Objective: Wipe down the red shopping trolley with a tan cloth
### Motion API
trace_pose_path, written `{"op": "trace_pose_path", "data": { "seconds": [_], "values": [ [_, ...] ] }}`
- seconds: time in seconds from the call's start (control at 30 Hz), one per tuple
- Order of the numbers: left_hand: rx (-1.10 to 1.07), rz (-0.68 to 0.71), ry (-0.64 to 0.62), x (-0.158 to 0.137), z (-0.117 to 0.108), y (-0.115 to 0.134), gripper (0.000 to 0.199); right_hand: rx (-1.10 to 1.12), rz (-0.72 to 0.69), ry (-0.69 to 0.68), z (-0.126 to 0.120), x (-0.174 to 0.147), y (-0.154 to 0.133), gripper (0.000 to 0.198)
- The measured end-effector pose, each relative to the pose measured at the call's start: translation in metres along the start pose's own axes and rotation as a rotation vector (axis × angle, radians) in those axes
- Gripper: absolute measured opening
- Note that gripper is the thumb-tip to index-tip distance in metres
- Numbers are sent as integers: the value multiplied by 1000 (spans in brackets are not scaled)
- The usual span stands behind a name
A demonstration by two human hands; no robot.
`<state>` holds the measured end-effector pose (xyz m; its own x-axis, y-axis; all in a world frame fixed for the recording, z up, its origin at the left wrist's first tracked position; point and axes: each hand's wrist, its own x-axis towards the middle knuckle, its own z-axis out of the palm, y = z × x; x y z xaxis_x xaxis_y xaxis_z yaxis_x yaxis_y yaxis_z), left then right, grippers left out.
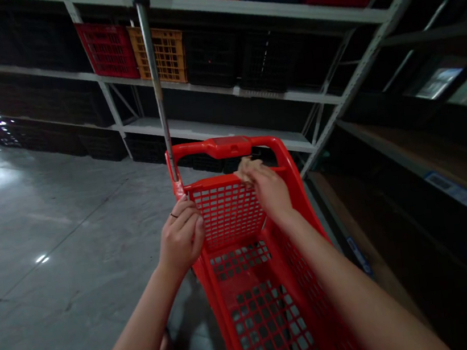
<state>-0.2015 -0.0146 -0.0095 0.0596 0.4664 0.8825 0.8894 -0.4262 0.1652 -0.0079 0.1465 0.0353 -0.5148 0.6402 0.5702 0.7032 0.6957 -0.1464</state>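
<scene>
A red plastic shopping cart [217, 309] stands in front of me, its grid basket holding nothing that I can see. My left hand [181, 233] is closed on the cart's left rim, near the foot of an upright metal pole [154, 76]. A ring shows on one of its fingers. My right hand [270, 190] grips a crumpled tan cloth [245, 171] and presses it on the top edge of the back grid panel, just below the cart's handle [229, 145]. Part of the cloth is hidden under the fingers.
Behind the cart runs a metal shelving rack [205, 122] with a red crate [109, 50], a yellow crate [161, 52] and several dark crates. Dark shelves with blue-white labels [464, 196] stand close on the right. Grey polished floor [64, 231] lies to the left.
</scene>
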Motion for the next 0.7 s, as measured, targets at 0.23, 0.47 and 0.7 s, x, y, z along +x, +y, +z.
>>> {"op": "trace_pose_path", "data": {
  "seconds": [0.23,0.47,0.7],
  "values": [
    [111,86,-36,-3,-6,1,23,76,-425,-61,35,21,-106,30],
    [195,130,-47,-7,-12,-2,21,-166,-354,-168,0,16,-7,34],
    [186,-44,-147,21,-17,-6,33,-269,-328,-222,-31,34,96,31]
  ]
}}
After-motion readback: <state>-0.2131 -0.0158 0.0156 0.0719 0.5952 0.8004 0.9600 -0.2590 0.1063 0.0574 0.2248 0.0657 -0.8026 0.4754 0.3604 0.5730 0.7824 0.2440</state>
